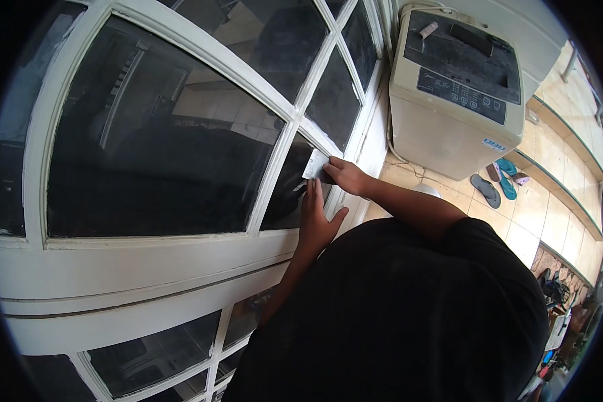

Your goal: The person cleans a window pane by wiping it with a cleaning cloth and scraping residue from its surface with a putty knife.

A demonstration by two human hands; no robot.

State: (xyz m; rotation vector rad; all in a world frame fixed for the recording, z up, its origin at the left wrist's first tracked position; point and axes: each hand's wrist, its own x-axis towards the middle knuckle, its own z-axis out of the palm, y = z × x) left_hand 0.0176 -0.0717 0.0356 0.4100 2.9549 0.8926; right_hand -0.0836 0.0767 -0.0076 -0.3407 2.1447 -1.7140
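Note:
My right hand (pixel 346 176) is closed on a small, flat, whitish-grey card-like piece (pixel 313 163). The piece lies against a narrow dark glass pane (pixel 289 194), close to the white wooden bar on its upper side. Just below it is my left hand (pixel 319 218), fingers stretched toward the piece's lower edge and thumb spread away. Its fingertips overlap the glass in this view. I cannot tell exactly what the piece is. White-painted window framing (pixel 272 175) with worn edges surrounds the panes.
A top-loading washing machine (pixel 453 94) stands at the upper right, with a hose by its base. Slippers (pixel 486 191) lie on the tiled floor beside tiled steps (pixel 563 174). A large dark pane (pixel 161 147) fills the left. Cluttered items (pixel 556 295) sit at the far right.

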